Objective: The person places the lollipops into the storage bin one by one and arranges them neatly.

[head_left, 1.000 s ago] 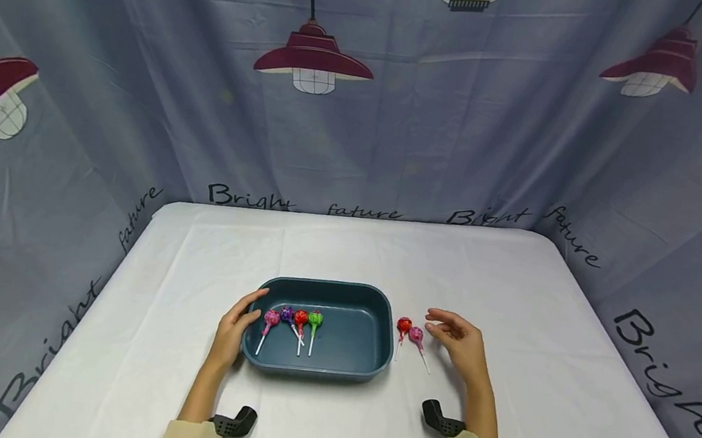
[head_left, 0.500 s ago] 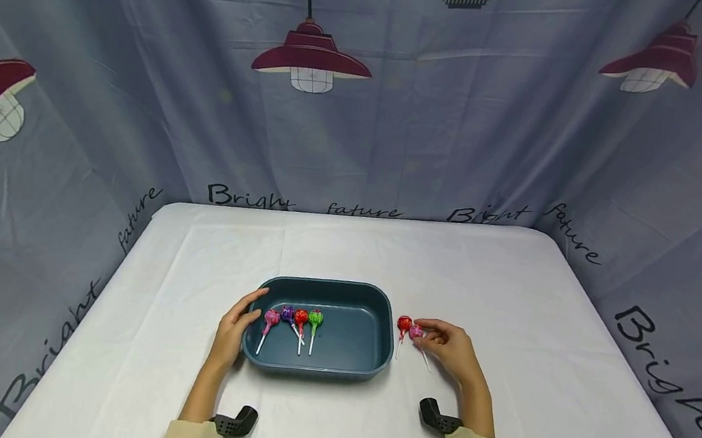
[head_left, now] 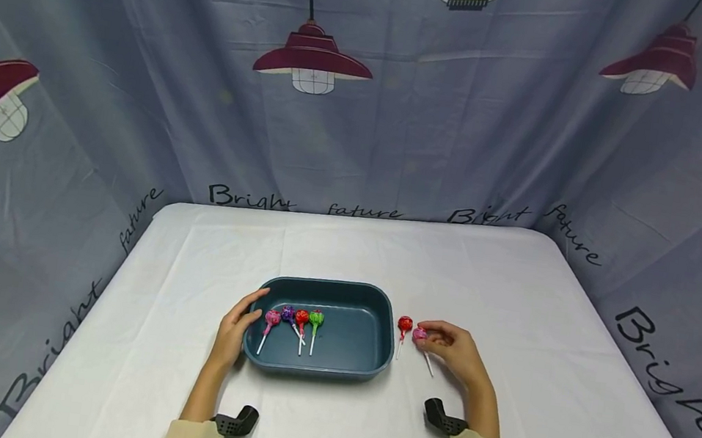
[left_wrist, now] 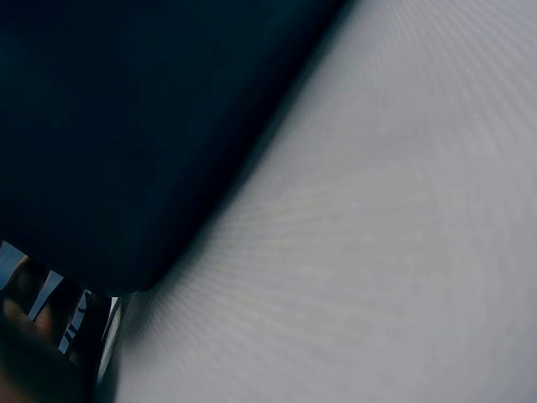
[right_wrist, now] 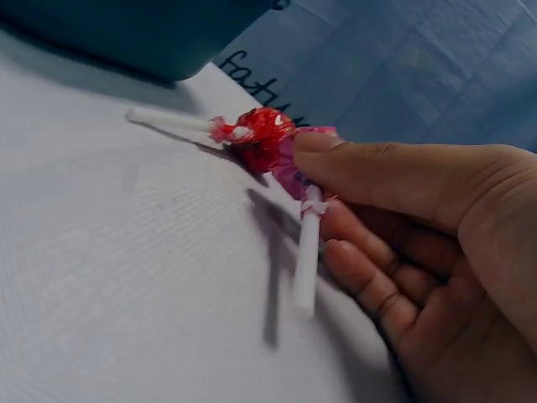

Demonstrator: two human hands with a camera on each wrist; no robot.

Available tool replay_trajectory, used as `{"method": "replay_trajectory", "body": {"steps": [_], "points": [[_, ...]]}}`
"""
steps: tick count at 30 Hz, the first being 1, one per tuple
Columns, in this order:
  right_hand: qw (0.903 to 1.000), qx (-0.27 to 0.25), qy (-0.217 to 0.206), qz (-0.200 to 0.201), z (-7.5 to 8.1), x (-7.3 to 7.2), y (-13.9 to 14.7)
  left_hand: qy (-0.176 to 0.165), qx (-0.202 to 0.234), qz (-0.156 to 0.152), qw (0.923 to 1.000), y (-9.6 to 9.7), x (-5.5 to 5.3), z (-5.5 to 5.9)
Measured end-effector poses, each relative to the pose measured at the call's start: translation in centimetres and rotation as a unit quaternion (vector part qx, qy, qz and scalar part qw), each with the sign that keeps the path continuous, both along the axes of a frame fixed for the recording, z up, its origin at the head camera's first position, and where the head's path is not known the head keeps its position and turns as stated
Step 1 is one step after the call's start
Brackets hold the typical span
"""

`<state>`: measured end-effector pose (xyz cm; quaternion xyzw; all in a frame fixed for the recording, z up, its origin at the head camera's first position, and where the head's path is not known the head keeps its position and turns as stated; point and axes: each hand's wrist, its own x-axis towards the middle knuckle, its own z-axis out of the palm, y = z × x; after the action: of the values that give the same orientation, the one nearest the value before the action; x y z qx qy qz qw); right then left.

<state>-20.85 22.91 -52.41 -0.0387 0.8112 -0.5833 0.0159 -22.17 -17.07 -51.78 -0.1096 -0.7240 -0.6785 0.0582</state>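
Observation:
My right hand (head_left: 455,351) pinches a pink lollipop (right_wrist: 291,174) by its wrapped head, between thumb and fingers. In the right wrist view its white stick points down over the cloth and casts a shadow. A red lollipop (head_left: 404,324) lies on the table just left of it, beside the tray. My left hand (head_left: 234,329) rests at the left wall of a dark teal tray (head_left: 346,377), fingertips over the rim. Inside the tray, toward the left, lie a pink lollipop (head_left: 273,318), a purple one, a red one and a green lollipop (head_left: 316,318).
A white cloth covers the table (head_left: 347,248). Behind and at the sides hangs a grey-blue curtain (head_left: 361,139) with printed lamps and lettering. The tray's right half is bare. A black camera (head_left: 445,418) sits on the right wrist, another (head_left: 235,422) on the left.
My right hand has moved left to the pink lollipop and taken hold of its head. That lollipop has shifted slightly right, away from the red one. My left hand stays on the tray.

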Motion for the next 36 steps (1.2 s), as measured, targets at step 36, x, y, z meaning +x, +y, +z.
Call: {"method": "replay_trajectory", "body": {"steps": [36], "points": [[0.9665,-0.245,0.053,-0.054,5.7,-2.5,-13.4,0.002,0.006,-0.006,1.0,-0.1,-0.1,0.0]]}}
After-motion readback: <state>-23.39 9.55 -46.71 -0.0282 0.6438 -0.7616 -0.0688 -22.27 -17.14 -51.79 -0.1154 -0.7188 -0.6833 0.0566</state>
